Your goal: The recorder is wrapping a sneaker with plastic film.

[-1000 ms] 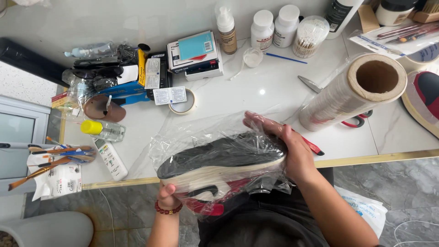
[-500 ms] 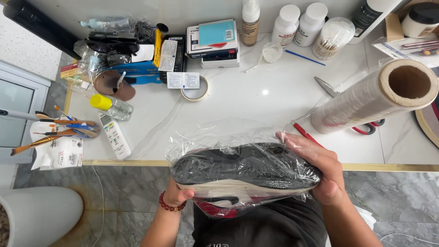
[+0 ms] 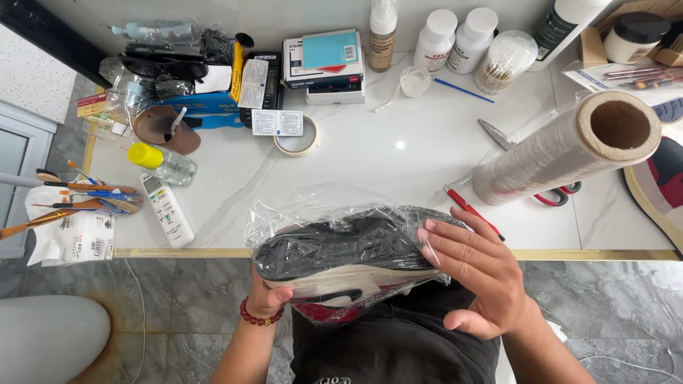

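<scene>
Two hands, wrapped shoe lengthwise left-right

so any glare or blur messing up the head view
Head view: sharp overall; a small ceiling-light glare spot on the glossy white marble tabletop; bright highlights on the clear plastic film wrapped around the black-soled shoe; edges bow slightly from the wide lens.

A white marbled worktop with a thin gold front edge carries a big roll of clear stretch film on a cardboard core, red-handled scissors just beside it, a ring of pale tape, a white remote control, a yellow-capped clear bottle, and white plastic bottles along the back.
</scene>
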